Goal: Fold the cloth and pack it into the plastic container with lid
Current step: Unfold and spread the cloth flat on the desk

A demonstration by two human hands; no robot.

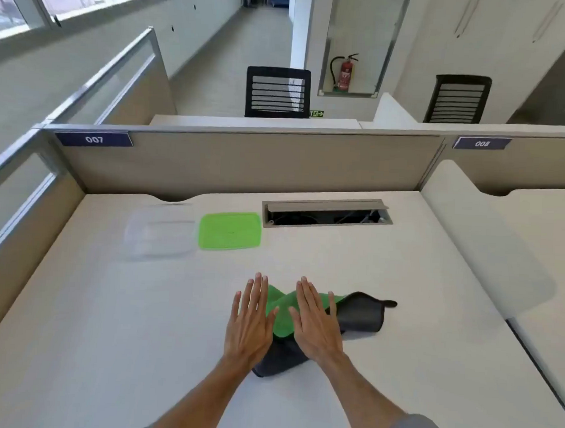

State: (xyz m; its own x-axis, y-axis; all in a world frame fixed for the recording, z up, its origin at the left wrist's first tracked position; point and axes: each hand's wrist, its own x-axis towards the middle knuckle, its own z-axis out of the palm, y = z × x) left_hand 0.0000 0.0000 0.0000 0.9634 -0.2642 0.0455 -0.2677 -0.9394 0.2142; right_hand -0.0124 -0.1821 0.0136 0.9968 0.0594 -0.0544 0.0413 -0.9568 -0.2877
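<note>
While the container (160,231) and lid (230,231) wait apart at upper left, left hand (248,325) and right hand (315,325) lie flat and open, gripping nothing, over the rumpled cloth (362,314), probably to smooth it.

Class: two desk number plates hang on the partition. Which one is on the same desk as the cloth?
The plate reading 007, at the partition's left end above the cloth; plate 008 marks the neighbouring desk to the right.
</note>
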